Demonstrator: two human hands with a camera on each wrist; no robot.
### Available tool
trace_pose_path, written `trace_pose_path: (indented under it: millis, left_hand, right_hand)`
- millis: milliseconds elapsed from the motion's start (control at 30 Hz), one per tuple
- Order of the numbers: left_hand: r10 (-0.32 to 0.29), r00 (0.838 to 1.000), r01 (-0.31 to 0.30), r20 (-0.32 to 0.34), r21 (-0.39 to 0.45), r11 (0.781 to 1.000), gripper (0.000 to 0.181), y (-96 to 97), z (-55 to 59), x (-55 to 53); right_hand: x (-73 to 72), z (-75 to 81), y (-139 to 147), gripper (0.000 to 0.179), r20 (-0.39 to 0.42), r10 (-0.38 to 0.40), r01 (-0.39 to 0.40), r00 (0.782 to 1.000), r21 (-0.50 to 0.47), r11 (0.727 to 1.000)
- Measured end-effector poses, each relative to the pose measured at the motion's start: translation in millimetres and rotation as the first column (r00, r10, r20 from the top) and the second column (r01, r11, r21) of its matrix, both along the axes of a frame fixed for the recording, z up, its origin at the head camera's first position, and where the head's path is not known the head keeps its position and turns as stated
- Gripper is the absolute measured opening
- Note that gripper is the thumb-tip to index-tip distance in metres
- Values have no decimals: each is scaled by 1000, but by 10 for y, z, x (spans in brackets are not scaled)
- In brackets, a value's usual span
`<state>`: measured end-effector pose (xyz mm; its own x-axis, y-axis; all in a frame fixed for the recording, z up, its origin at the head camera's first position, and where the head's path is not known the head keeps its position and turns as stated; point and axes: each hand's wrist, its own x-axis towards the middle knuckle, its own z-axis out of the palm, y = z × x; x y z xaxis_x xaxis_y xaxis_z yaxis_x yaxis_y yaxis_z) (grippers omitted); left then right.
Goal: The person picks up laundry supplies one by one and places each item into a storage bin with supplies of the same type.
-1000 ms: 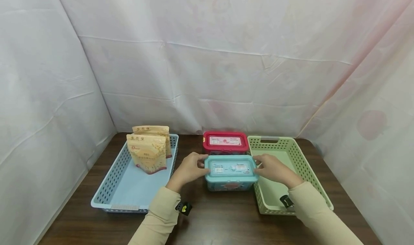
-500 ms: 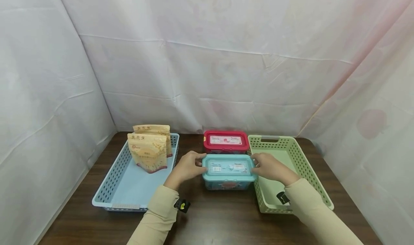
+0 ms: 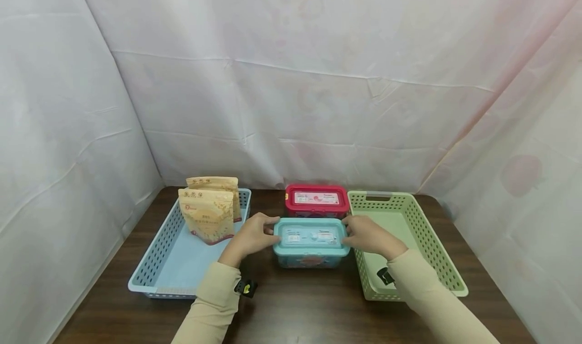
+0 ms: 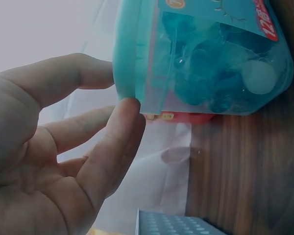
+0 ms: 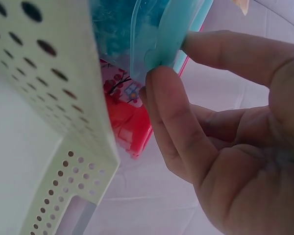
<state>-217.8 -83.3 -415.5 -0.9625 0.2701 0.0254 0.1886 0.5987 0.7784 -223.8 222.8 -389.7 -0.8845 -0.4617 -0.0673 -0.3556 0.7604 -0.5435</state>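
A teal plastic storage box [image 3: 311,243] with a lid stands in the middle of the table, its see-through side [image 4: 210,63] showing blue contents in the left wrist view. My left hand [image 3: 251,237] pinches the left end of its lid between thumb and fingers. At the opposite end, my right hand [image 3: 369,237] grips the lid the same way, and the right wrist view has its fingers [image 5: 171,107] at the lid's edge. Right behind is a red-lidded box [image 3: 317,197], partly hidden by the teal one.
A blue perforated basket [image 3: 186,268] at left holds two yellow pouches [image 3: 208,216], standing upright. A green perforated basket [image 3: 429,233] is at right, close to both boxes and under my right forearm. White cloth [image 3: 273,91] hangs behind the dark wooden table [image 3: 304,308].
Both hands have shifted left together with the teal box, which now stands farther from the green basket. The red-lidded box, baskets and pouches have stayed in place.
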Motion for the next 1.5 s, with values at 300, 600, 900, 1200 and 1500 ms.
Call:
trace_pose_path:
  millis: [300,600,900,1200,1500]
  left_hand:
    - [9,1000,-10,29,20,1000,51,-122,21,12]
    - [11,999,-11,31,17,1000,52,-211,38,32]
    - [-6,1000,6,23,23,1000,52,-236,17,52]
    - [-28,998,27,57,25,999,53,-229,14,54]
    - [-67,990,49,126,141,989,58,-232,2,52]
  right_hand:
    - [-4,-13,-107,35,-3,-14,14,1000,8,1000]
    - [-12,-15,-199,35,-15,-11,11,1000,22,1000]
    - [-2,-29,-222,39,-13,-16,16,1000,24,1000]
    - [3,-87,-161,56,29,-15,15,999,24,1000]
    - [-52,-72,-82,66,122,14,-15,992,7,1000]
